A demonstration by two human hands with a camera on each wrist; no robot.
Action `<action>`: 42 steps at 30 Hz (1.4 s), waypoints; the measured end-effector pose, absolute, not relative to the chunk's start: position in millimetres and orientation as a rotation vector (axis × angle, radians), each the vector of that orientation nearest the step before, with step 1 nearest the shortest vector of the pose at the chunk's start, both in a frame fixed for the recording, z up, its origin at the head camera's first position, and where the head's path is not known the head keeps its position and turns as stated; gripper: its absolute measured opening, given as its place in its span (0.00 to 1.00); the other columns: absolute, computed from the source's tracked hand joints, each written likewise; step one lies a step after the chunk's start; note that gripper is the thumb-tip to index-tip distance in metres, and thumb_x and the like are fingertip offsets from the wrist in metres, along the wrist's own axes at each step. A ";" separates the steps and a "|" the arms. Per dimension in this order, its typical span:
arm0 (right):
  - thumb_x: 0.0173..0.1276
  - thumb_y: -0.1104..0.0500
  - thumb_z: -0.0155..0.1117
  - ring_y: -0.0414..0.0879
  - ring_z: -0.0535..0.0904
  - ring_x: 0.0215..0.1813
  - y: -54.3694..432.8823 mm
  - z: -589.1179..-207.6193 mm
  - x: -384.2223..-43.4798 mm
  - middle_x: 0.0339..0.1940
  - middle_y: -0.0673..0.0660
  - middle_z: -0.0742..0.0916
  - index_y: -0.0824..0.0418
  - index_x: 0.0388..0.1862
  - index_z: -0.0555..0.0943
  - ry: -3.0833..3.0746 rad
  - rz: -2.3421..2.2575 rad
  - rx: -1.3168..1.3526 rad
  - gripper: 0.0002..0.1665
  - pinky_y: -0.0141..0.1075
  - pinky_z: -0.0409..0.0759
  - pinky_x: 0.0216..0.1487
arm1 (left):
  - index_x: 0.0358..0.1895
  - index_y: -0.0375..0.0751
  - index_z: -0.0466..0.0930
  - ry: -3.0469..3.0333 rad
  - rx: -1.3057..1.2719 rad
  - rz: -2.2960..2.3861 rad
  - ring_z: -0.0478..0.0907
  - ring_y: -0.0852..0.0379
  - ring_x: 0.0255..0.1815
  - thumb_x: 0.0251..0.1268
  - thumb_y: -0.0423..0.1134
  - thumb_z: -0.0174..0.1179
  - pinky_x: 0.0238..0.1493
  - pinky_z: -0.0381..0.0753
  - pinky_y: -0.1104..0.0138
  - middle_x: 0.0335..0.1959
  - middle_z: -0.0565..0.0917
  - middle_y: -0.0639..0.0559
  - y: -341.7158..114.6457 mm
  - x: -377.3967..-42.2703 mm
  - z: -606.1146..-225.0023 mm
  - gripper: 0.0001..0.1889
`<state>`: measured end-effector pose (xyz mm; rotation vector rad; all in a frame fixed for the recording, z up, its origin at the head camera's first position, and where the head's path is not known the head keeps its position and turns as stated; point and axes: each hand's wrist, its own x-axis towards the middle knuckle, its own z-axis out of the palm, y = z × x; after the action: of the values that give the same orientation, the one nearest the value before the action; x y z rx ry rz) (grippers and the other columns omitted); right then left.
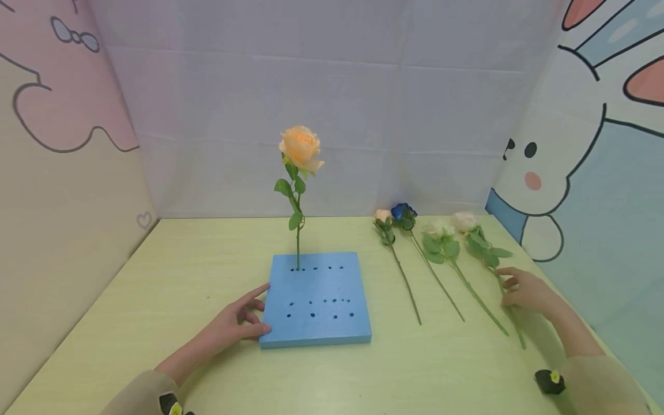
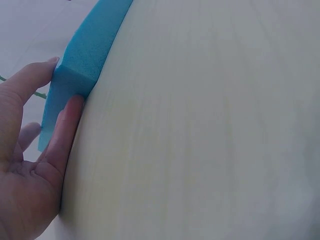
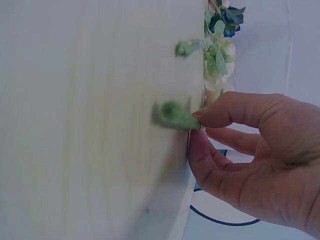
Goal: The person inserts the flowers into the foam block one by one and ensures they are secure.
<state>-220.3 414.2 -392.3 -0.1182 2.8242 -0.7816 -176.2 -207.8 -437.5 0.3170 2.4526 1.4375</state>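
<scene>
beneath and all round the right-hand grip spreads a wide, pale yellow-green, wood-grained table (image 1: 207, 265). well to the left of that grip lies a flat, square, light blue foam-like board (image 1: 324, 285). the left hand (image 1: 241, 320) is at its left edge, fingers spread wide, forefinger and thumb touching the side without closing round it. the board looks light and stiff, so it could slide if pushed; the edge is a sensible place to steady it.

left of the grip and farther off, a tall peach rose with a green leafy stem (image 1: 301, 148) stands upright in the board. nearer, also to the left, lie a creamy-white, green-stemmed flower (image 1: 450, 249), then a deep blue rose (image 1: 403, 213), then a small pale peach rose (image 1: 384, 230).

the right hand (image 1: 526, 294) has thumb and forefinger brought together in a pinch on the stem of a pale pinkish-white, green-leaved flower (image 1: 482, 251); its bloom lies beyond the grip, its bare stem end on the near side. whether the stem is lifted, i cannot tell. it looks light, its stem fairly stiff and thin enough to roll between fingertips; the petals seem soft and easily crushed, so the bare stem below the leaves suits a hold.

smallest, left of the grip, are the board's dark round holes (image 1: 313, 315).
</scene>
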 end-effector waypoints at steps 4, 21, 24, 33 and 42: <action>0.56 0.67 0.65 0.60 0.83 0.45 413.6 -391.3 -220.0 0.50 0.81 0.80 0.82 0.68 0.59 2.827 -0.801 -0.094 0.44 0.37 0.80 0.38 | 0.79 0.52 0.54 2.449 0.332 1.440 0.78 0.58 0.42 0.59 0.45 0.70 0.39 0.79 0.71 0.58 0.75 0.41 -208.1 -176.4 -437.6 0.46; 0.71 0.60 0.60 0.41 0.84 0.34 413.1 -383.3 -222.5 0.42 0.65 0.87 0.84 0.70 0.56 2.593 -1.030 -0.078 0.40 0.37 0.85 0.39 | 0.79 0.51 0.54 2.452 0.345 1.442 0.78 0.58 0.42 0.59 0.45 0.70 0.39 0.80 0.70 0.58 0.75 0.39 -207.6 -174.8 -435.5 0.46; 0.71 0.61 0.60 0.42 0.84 0.33 412.0 -380.3 -223.9 0.40 0.60 0.87 0.83 0.70 0.55 2.549 -1.110 -0.048 0.40 0.38 0.86 0.41 | 0.79 0.51 0.54 2.450 0.347 1.445 0.78 0.59 0.42 0.59 0.45 0.70 0.39 0.80 0.70 0.58 0.75 0.39 -207.7 -174.8 -435.5 0.46; 0.72 0.61 0.58 0.44 0.83 0.39 403.3 -367.6 -232.5 0.43 0.63 0.86 0.77 0.68 0.58 2.565 -1.164 -0.039 0.34 0.40 0.86 0.42 | 0.79 0.52 0.54 2.453 0.325 1.443 0.78 0.58 0.42 0.59 0.45 0.71 0.38 0.81 0.70 0.58 0.75 0.40 -206.4 -174.7 -435.1 0.46; 0.72 0.63 0.57 0.42 0.82 0.32 371.8 -351.5 -238.2 0.35 0.53 0.84 0.73 0.58 0.62 2.644 -1.306 -0.109 0.23 0.42 0.87 0.39 | 0.79 0.52 0.54 2.462 0.308 1.426 0.78 0.56 0.42 0.59 0.45 0.71 0.39 0.80 0.70 0.58 0.75 0.40 -205.4 -173.4 -433.8 0.46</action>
<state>-238.2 371.8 -351.5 -0.1086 2.6439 -1.3065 -173.4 -205.4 -433.8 0.3078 2.4617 1.4262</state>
